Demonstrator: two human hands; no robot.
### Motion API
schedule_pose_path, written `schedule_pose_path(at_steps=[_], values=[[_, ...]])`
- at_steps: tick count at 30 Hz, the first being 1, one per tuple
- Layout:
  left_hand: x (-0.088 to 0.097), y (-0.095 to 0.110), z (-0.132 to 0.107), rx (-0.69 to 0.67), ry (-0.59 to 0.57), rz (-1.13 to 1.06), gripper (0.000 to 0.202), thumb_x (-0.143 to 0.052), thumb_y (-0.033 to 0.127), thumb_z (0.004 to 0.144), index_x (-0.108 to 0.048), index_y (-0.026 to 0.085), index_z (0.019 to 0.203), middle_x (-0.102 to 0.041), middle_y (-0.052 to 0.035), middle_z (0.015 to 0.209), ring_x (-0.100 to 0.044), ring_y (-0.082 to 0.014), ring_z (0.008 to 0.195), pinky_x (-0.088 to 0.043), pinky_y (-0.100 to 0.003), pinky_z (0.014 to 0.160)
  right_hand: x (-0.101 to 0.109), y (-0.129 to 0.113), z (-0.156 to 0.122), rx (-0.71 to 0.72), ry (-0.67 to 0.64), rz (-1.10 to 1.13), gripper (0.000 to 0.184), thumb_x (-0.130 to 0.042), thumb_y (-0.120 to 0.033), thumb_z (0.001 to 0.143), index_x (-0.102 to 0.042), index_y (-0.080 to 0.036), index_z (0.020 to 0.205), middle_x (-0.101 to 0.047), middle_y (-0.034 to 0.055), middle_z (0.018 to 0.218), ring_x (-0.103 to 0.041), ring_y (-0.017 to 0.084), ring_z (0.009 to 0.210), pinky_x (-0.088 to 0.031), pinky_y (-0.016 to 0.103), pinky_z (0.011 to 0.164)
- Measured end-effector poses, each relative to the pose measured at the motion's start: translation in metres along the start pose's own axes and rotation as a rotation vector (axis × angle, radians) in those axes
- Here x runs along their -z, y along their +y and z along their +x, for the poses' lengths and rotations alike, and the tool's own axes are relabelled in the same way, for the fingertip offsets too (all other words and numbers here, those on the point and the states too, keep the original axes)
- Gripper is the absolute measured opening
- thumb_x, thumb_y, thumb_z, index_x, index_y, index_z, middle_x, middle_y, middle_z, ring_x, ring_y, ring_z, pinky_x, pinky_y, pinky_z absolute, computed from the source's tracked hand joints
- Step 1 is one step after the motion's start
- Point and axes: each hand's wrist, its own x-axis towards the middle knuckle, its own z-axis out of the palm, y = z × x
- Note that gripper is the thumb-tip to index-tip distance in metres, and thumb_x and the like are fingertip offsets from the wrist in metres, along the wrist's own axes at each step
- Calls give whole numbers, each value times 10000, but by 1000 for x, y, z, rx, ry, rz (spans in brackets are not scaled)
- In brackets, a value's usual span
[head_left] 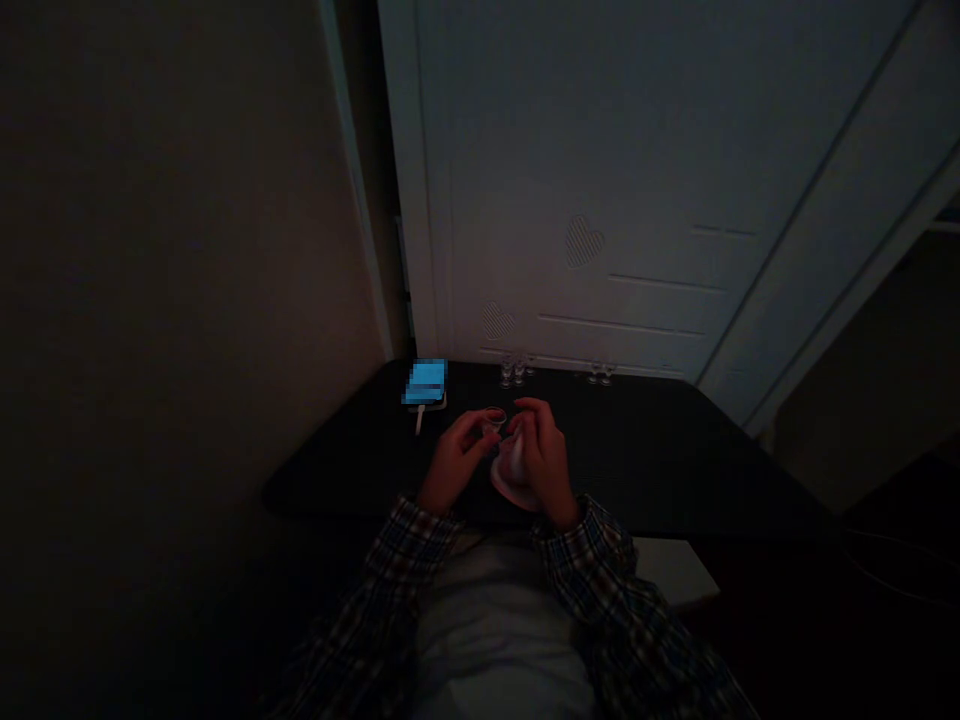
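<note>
Above the near part of the dark table (660, 470), my left hand (448, 465) is closed around a small clear glass (493, 416), its round rim facing up. Close beside it, my right hand (551, 465) grips a pale pinkish cloth (511, 488), which hangs down below the fingers toward the tabletop. Between the two hands the cloth and the glass are very near each other; in the dim light I cannot tell whether they touch. The fingertips of my right hand are partly hidden by the cloth.
Along the back edge stand several small clear glasses (513, 370), with more glasses (600, 373) farther right. A lit phone (426, 380) with a white cable (419, 420) lies at the back left. Behind rises a white panel (645, 150). A white flat object (675, 570) sits below the table's front edge.
</note>
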Motion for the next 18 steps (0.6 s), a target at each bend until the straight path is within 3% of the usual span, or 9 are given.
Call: schedule_pose_path(at_steps=[4, 9, 13, 18], values=[[0, -1, 0, -2, -9, 6, 222, -619, 263, 741, -625, 179, 947, -625, -50, 988, -585, -182, 904, -480, -310, 796, 2, -2, 0, 35, -16, -10, 317, -278, -252, 935, -427, -210, 1211, -642, 30, 994, -593, 129, 809, -439, 260, 778], [-1, 7, -1, -7, -94, -36, 207, -631, 254, 734, -634, 178, 927, -632, -63, 997, -580, -204, 963, -467, -337, 847, 3, -4, 0, 60, -47, -5, 361, -290, -220, 927, -390, -215, 1274, -611, 52, 1140, -578, 146, 976, -421, 297, 882], [-3, 6, -2, -18, -146, -54, 236, -648, 249, 719, -652, 177, 944, -624, -83, 1094, -558, -224, 1047, -440, -354, 906, 3, -5, 0, 62, -50, -21, 377, -298, -216, 920, -383, -215, 1287, -600, 63, 1169, -583, 151, 966, -426, 317, 893], [-3, 0, -2, 54, -110, -34, 271, -667, 272, 700, -661, 176, 954, -676, -65, 978, -610, -222, 935, -472, -363, 850, 2, -6, 0, 48, -36, -21, 377, -322, -221, 909, -391, -211, 1280, -604, 65, 1161, -596, 146, 923, -436, 308, 880]])
